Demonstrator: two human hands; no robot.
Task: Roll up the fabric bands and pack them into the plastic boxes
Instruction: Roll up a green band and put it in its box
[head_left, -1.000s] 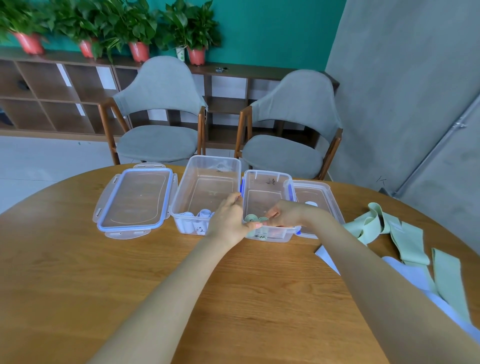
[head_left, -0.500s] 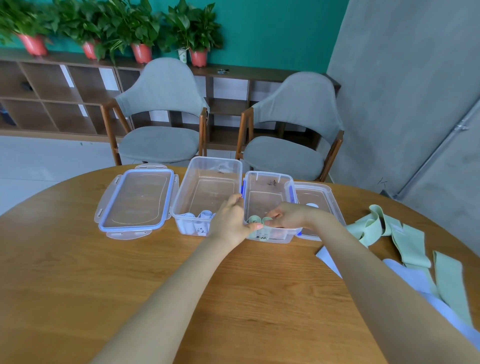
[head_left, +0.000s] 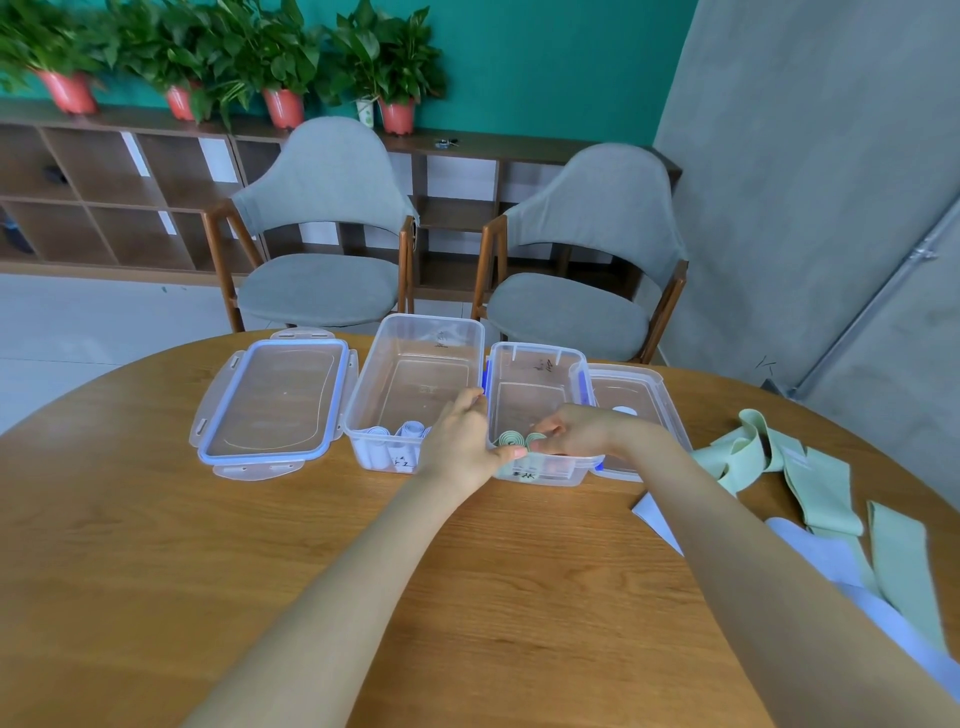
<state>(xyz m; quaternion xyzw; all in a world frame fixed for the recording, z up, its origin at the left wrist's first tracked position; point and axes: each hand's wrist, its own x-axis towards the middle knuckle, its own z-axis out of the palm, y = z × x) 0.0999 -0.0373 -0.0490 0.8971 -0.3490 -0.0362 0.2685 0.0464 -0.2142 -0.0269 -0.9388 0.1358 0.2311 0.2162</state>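
Head view. Both forearms reach toward 12 o'clock across the table (head_left: 156, 571) and meet at the right box (head_left: 537, 415). The left hand (head_left: 462, 444) grips that box's near-left corner, thumb on the front wall, fingers curled over the rim between the two boxes. The right hand (head_left: 576, 431) is inside the right box, fingers curled on the green rolls (head_left: 519, 440), which stand on end against the near wall, spiral faces up.

The left box (head_left: 415, 374) touches the right box and holds white rolls (head_left: 395, 436) at its near end. Lids (head_left: 270, 400) flank the pair at 9 and 3 o'clock. Bare tabletop lies at 6 o'clock.

Loose green bands (head_left: 810, 478) lie flat at 3 o'clock, long axes running roughly toward 5 o'clock, over white bands (head_left: 831, 561).
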